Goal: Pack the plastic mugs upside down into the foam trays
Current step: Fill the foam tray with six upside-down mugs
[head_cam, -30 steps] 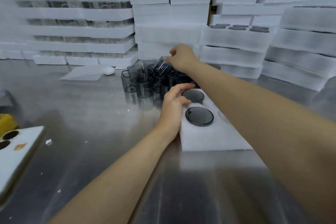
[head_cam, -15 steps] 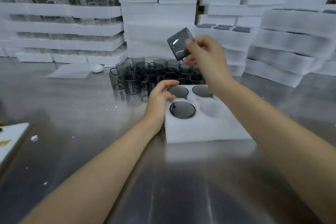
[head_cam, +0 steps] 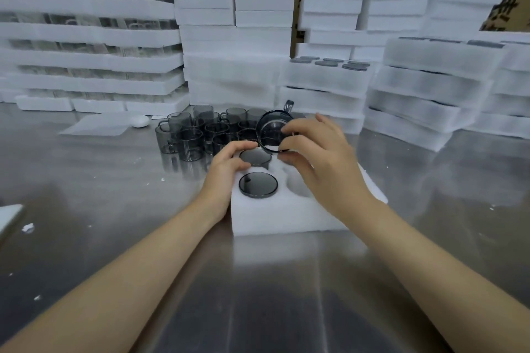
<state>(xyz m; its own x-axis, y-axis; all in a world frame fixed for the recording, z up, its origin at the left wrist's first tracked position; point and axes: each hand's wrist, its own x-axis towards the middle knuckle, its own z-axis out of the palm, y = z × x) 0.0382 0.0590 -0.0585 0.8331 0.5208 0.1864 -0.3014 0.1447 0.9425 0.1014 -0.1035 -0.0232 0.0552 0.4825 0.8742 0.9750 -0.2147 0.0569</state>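
A white foam tray (head_cam: 275, 218) lies on the steel table in front of me. Two smoky grey plastic mugs sit upside down in its left holes, the near mug (head_cam: 258, 185) and the far mug (head_cam: 254, 157). My right hand (head_cam: 321, 163) grips another grey mug (head_cam: 272, 130), tilted on its side with its mouth toward me, just above the tray's far right part. My left hand (head_cam: 226, 172) holds the tray's left edge, thumb touching the far mug. An empty hole (head_cam: 298, 190) shows under my right hand. Several upright grey mugs (head_cam: 200, 135) stand clustered behind the tray.
Stacks of white foam trays (head_cam: 235, 23) wall off the back and right of the table (head_cam: 100, 209); one stack (head_cam: 327, 77) shows mug bottoms on top. A loose foam sheet (head_cam: 97, 126) and a white lump (head_cam: 140, 121) lie at the left. Foam crumbs dot the steel.
My right hand lifted a mug out of the cluster, turned it, and brought it down close over the tray. My left hand stayed on the tray's left edge.
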